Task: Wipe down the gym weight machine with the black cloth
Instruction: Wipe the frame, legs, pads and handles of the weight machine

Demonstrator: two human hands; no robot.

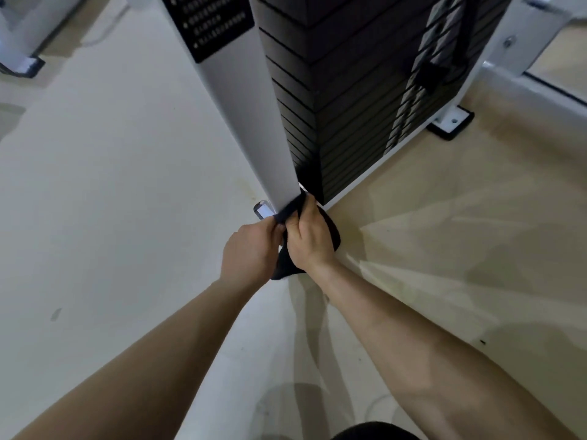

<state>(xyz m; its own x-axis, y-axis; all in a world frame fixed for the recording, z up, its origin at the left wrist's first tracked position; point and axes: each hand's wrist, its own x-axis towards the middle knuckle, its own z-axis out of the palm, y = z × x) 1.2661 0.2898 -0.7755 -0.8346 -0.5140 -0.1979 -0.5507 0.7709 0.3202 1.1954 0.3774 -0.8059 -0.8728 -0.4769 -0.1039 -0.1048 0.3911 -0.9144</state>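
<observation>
The weight machine's white upright post (pixel 251 115) runs from the top of the view down to the floor, with the black stack of weight plates (pixel 349 100) right behind it. A black cloth (pixel 290 211) is wrapped round the foot of the post. My left hand (pixel 251 249) grips one end of the cloth on the left. My right hand (pixel 309 239) grips the other end on the right, and loose cloth hangs below and beside it. Both hands are close together, almost touching.
A black label with white text (pixel 209 23) sits high on the post. The machine's white foot bracket (pixel 452 122) with a black pad stands on the floor at right. Another white frame (pixel 22 42) is at the far left. Pale floor lies around.
</observation>
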